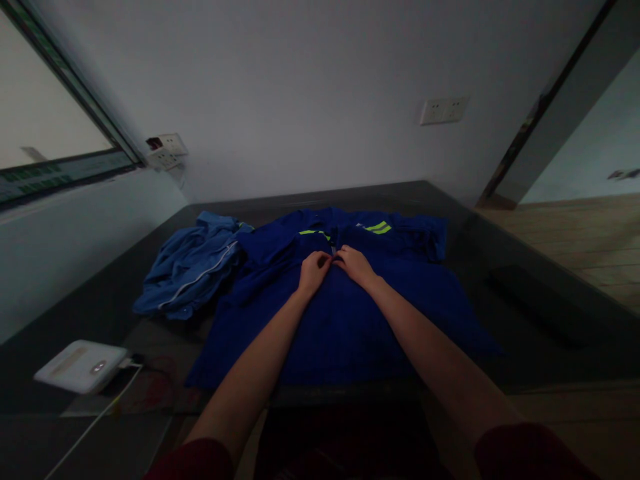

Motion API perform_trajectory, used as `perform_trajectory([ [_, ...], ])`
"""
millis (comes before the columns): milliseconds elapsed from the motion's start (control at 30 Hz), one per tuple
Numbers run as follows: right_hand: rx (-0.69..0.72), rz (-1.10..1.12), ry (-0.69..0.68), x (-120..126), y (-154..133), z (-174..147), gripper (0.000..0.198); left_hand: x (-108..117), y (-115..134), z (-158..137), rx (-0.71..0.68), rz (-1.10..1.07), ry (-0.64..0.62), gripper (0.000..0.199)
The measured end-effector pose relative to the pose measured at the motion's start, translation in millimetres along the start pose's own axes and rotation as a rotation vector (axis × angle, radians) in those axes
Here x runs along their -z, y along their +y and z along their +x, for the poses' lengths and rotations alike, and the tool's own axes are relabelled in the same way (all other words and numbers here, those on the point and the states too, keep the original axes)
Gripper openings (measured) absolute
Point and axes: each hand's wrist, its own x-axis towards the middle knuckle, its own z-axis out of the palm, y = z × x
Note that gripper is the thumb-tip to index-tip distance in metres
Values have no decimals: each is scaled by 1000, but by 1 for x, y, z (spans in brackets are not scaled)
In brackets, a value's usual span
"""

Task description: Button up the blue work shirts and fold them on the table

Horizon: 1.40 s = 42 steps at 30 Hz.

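Royal-blue garment [345, 333], spread on dark bench [475, 257] | left hand [314, 270] and right hand [357, 265]: pinched closed on its centre front | lighter-blue clothing [187, 267]: crumpled, just beside it.

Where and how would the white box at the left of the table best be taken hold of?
Probably by the left end of the white box, from above, pinching across its near and far edges: it lies flat, and the white cable seems to join its right end. The left grip is nearer but pinches the blue jacket.
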Motion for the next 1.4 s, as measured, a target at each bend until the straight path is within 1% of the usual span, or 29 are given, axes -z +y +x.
perform_trajectory([
  [200, -19, -6, -22, 3, -4, -1, 10, -1, 1, 0, 3, 3, -30, 10],
  [333, -39, -47, -60, 5, -8, -2, 12, -2, 1, 1, 5, 22, -43, 11],
  [433, -57, -58, -60, 6, -10, -3, 13, -3, 1, 1, -12, 15, -45, 14],
  [600, -67, -34, -14, 5, -9, -4, 11, -3, 0, 0, 15, 28, -43, 20],
  [733, 14, 58, 63, 3, -4, -3, 10, -5, -1, 1, -40, 120, -133, 30],
  [833, 53, 95, 129, 2, -1, -4, 10, -6, -2, 2, -40, 184, -177, 28],
  [900, 55, 104, 156, 2, 0, -4, 10, -6, -3, 2, -2, 175, -168, 27],
  [967, 42, 95, 154, 2, 0, -4, 12, -5, -2, 2, 24, 137, -148, 26],
  [1167, 8, -41, 47, 0, -1, -3, 21, -4, 0, 0, 33, 62, -108, 26],
  [1400, -23, -137, 3, 8, -11, -4, 23, -5, 0, 0, 14, 86, -52, 28],
])
